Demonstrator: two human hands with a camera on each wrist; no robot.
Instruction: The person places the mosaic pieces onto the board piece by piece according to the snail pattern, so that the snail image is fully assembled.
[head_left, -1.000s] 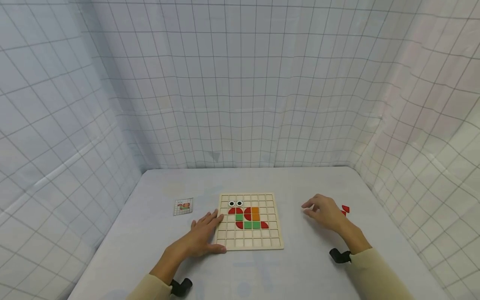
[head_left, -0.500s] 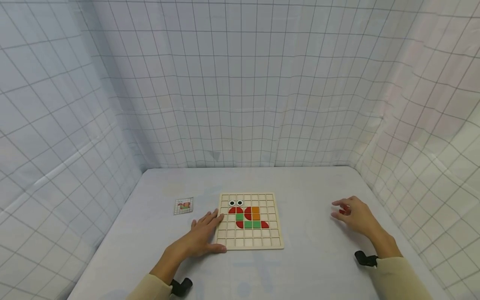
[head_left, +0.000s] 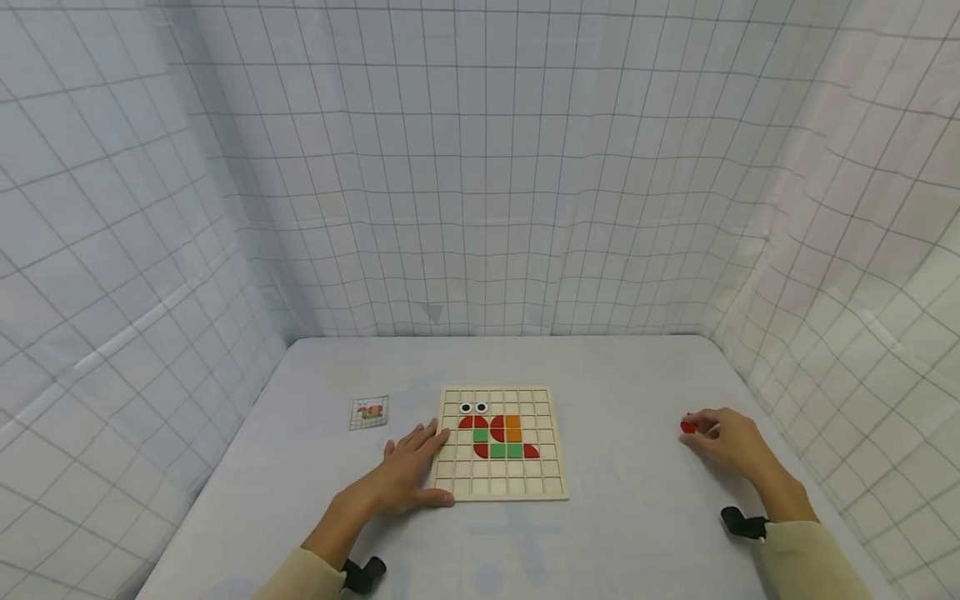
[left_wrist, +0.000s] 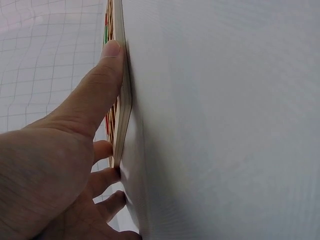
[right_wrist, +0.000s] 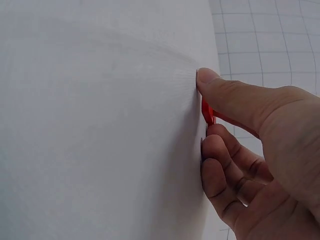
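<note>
My left hand [head_left: 405, 473] lies with spread, fairly straight fingers along the left side of a square wooden grid board [head_left: 498, 487]; in the left wrist view the thumb [left_wrist: 102, 80] presses on the board's edge. Set into the board are two round eye pieces [head_left: 481, 407], several red quarter-round pieces [head_left: 532, 451], green squares [head_left: 498, 451] and orange pieces [head_left: 513, 435]. Far to the right, my right hand [head_left: 726, 437] pinches a small red piece [head_left: 687, 426] at the tabletop. The right wrist view shows red [right_wrist: 207, 110] between thumb and fingers, its shape mostly hidden.
A small picture card [head_left: 369, 412] with a similar coloured figure lies left of the board. White grid-patterned curtains [head_left: 480, 208] enclose the white table [head_left: 615, 533] at the back and both sides. Black wrist mounts [head_left: 742, 523] sit at both sleeves.
My right hand has moved right from beside the board to the loose red pieces, and its thumb and fingers have closed on one. The left hand stays on the board.
</note>
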